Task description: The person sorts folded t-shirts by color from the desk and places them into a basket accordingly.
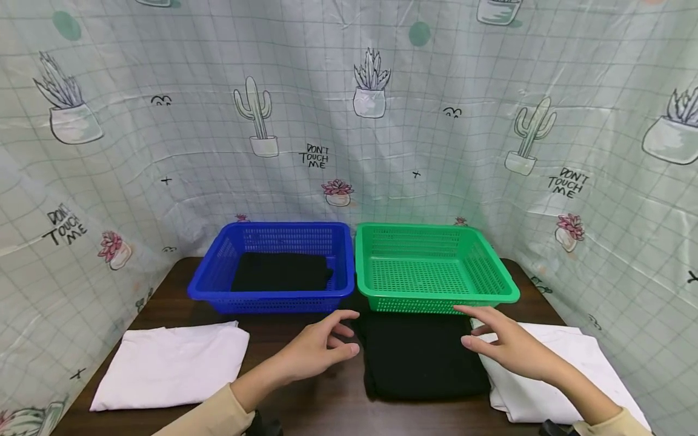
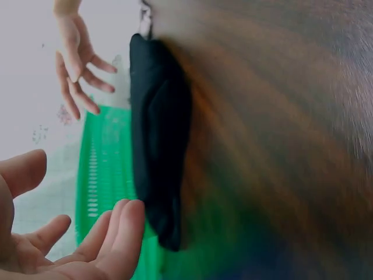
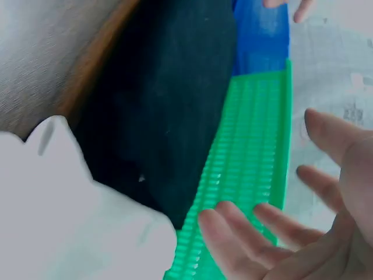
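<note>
A folded black cloth [image 1: 425, 360] lies on the table in front of the green basket [image 1: 436, 301]. My left hand [image 1: 319, 348] hovers by its left edge, fingers loosely bent with nothing in them. Over the right edge, where the black cloth meets a folded white cloth [image 1: 578, 363], my right hand [image 1: 515, 345] hangs with fingers spread and holds nothing. The left wrist view shows the black cloth [image 2: 160, 134] beyond the left fingertips. In the right wrist view the fingers reach over the green basket [image 3: 245, 134], beside the black cloth [image 3: 157, 105].
A blue basket [image 1: 272, 295] stands at the back left with a folded black cloth [image 1: 280, 271] inside. Another folded white cloth [image 1: 171, 366] lies at the table's left side. A printed curtain [image 1: 338, 145] hangs behind the brown table [image 1: 305, 406].
</note>
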`<action>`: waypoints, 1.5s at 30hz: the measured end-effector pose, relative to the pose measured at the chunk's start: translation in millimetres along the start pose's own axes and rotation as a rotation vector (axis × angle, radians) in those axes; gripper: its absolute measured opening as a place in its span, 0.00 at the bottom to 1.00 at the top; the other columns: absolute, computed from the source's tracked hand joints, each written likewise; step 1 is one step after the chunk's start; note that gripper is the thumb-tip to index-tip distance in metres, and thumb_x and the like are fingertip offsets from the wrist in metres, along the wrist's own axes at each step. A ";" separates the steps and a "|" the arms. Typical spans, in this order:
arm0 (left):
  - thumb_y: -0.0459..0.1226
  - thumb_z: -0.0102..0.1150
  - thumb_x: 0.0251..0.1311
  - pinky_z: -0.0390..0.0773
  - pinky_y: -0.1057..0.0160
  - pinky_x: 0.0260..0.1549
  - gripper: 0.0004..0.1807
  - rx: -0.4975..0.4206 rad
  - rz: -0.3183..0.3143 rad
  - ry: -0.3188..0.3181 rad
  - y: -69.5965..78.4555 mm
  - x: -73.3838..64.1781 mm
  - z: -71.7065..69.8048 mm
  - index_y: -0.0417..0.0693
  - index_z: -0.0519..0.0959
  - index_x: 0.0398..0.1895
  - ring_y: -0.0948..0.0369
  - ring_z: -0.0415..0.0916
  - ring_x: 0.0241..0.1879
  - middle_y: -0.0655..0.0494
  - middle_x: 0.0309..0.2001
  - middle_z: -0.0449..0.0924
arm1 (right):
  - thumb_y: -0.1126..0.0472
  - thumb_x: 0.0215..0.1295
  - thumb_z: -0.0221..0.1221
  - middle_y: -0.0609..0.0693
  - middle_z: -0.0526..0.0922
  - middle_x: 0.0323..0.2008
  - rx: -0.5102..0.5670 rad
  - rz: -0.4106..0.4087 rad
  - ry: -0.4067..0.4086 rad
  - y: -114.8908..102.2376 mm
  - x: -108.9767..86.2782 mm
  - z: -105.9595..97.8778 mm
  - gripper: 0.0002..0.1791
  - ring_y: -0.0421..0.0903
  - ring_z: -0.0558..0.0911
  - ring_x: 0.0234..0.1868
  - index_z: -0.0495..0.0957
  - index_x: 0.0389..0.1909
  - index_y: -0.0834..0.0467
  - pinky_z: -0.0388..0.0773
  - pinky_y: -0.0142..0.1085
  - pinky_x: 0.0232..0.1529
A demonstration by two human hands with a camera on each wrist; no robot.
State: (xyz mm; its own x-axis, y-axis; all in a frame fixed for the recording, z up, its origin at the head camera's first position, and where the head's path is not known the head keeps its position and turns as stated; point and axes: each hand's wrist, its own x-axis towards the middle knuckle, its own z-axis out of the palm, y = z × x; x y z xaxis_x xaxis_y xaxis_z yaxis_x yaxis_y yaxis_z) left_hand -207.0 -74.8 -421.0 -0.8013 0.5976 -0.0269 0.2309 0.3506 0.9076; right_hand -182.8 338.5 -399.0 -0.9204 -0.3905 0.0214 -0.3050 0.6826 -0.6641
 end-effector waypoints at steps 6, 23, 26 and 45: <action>0.44 0.65 0.75 0.87 0.48 0.45 0.36 -0.127 -0.086 -0.070 -5.6 12.8 20.7 0.59 0.62 0.82 0.50 0.87 0.48 0.38 0.66 0.76 | 0.51 0.79 0.62 0.74 0.64 0.75 0.152 0.152 -0.096 14.1 -7.1 1.0 0.40 0.57 0.85 0.58 0.57 0.83 0.60 0.87 0.39 0.45; 0.32 0.70 0.69 0.87 0.43 0.48 0.40 -0.438 -0.274 -0.052 -15.2 56.1 53.8 0.52 0.64 0.81 0.48 0.85 0.46 0.32 0.68 0.63 | 0.54 0.79 0.62 0.84 0.46 0.76 0.382 0.257 -0.240 37.0 6.7 24.7 0.45 0.61 0.80 0.50 0.48 0.85 0.63 0.81 0.45 0.46; 0.30 0.70 0.68 0.87 0.44 0.46 0.39 -0.409 -0.268 -0.023 -15.2 57.2 57.3 0.52 0.66 0.79 0.46 0.86 0.48 0.26 0.74 0.59 | 0.54 0.77 0.65 0.81 0.49 0.76 0.376 0.258 -0.210 36.5 8.0 28.2 0.46 0.71 0.73 0.63 0.51 0.84 0.62 0.79 0.52 0.58; 0.29 0.75 0.62 0.71 0.28 0.63 0.39 -0.372 -0.253 0.059 -16.8 43.0 55.3 0.56 0.71 0.75 0.34 0.52 0.80 0.31 0.79 0.57 | 0.62 0.77 0.63 0.80 0.33 0.80 0.575 0.223 -0.229 16.4 4.4 49.4 0.44 0.78 0.72 0.59 0.50 0.86 0.58 0.78 0.37 0.43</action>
State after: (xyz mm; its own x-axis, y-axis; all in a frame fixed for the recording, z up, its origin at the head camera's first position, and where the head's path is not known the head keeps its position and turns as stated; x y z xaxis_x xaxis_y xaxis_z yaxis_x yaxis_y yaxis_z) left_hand -214.9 -15.1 -460.6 -0.8397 0.4806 -0.2531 -0.1817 0.1906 0.9647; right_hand -179.8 317.4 -446.7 -0.8516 -0.4426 -0.2809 0.1253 0.3483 -0.9290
